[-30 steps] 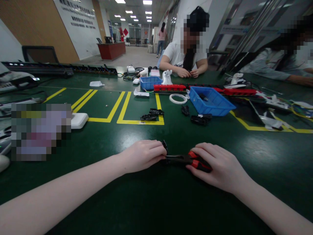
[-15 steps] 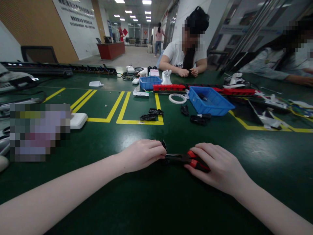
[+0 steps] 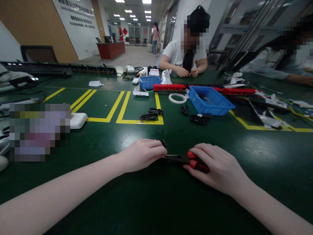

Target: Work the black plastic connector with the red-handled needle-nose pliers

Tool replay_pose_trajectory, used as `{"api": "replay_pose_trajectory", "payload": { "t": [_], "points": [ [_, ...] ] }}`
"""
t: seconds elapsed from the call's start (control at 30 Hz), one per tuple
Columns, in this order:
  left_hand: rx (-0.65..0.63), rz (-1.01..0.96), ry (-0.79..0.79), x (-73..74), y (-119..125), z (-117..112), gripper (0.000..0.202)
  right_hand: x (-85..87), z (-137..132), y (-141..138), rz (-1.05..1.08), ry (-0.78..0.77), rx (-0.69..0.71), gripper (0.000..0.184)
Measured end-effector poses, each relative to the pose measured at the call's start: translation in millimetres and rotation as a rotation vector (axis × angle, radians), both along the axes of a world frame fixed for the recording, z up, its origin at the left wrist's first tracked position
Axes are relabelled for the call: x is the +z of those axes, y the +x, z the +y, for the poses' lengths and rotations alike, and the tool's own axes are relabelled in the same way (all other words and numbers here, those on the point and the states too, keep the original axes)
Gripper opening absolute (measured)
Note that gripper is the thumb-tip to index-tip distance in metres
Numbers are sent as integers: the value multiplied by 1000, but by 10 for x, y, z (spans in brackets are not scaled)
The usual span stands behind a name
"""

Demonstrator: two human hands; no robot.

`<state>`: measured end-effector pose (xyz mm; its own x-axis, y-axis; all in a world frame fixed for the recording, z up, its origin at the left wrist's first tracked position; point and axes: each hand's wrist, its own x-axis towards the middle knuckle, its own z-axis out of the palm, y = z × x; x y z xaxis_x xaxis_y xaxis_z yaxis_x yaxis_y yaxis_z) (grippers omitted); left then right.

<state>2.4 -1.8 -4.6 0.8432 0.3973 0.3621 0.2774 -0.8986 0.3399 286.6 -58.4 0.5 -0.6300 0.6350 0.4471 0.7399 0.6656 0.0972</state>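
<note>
At the centre of the frame a small black part (image 3: 163, 143) is sitting pinched in the left hand (image 3: 143, 156), and the right hand (image 3: 215, 166) is gripping needle-nose pliers (image 3: 181, 159) aimed at it — apparently mid-job, though I cannot tell whether the black pieces (image 3: 148, 117) above are finished or waiting. They are lying on a yellow-taped green tabletop (image 3: 156, 202) — a co-worker (image 3: 173, 54) is sitting upper right, a reception desk (image 3: 111, 50) standing upper left.
</note>
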Motion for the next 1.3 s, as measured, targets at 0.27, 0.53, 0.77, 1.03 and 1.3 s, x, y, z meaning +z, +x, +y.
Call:
{"api": "replay_pose_trajectory", "payload": {
  "t": [0.27,0.53,0.77,1.03,1.3],
  "points": [
    [-1,-3,-81,-11,3,-4,8,0,-4,8,37,-60,-11,27],
    [-8,-15,-253,-21,-4,33,6,-10,-6,-13,104,-141,-24,24],
    [-28,-18,-291,-4,-9,47,5,-4,10,28,12,-4,7,28],
    [-33,45,-198,21,-12,49,20,71,-4,14,-90,135,38,23],
    [-40,18,-268,31,-14,61,13,72,2,23,-116,198,53,24]
  ]
}}
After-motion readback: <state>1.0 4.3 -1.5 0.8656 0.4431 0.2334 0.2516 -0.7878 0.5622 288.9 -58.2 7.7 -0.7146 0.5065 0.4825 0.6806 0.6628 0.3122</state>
